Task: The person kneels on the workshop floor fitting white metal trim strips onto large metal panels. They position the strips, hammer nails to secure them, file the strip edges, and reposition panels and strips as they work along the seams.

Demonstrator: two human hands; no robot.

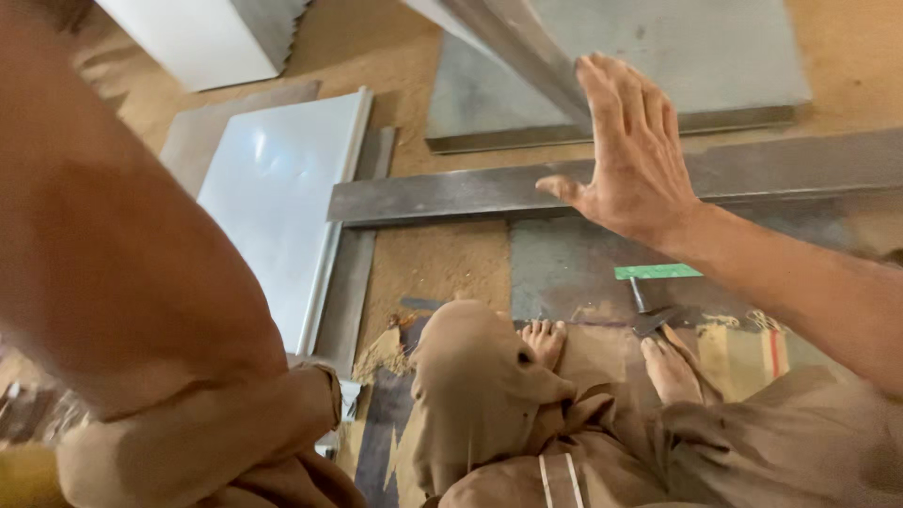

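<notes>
Overhead, the right hand spreads open and empty above a long metal bar; the left hand's grip is hidden from view.

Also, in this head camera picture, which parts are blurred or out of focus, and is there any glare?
Head view: the bare left forearm fills the left side, very close and out of focus; the open right hand is slightly soft at its fingertips; the white flat sheet carries a pale glare patch; the long grey metal bar lies sharp under warm, even light.
</notes>
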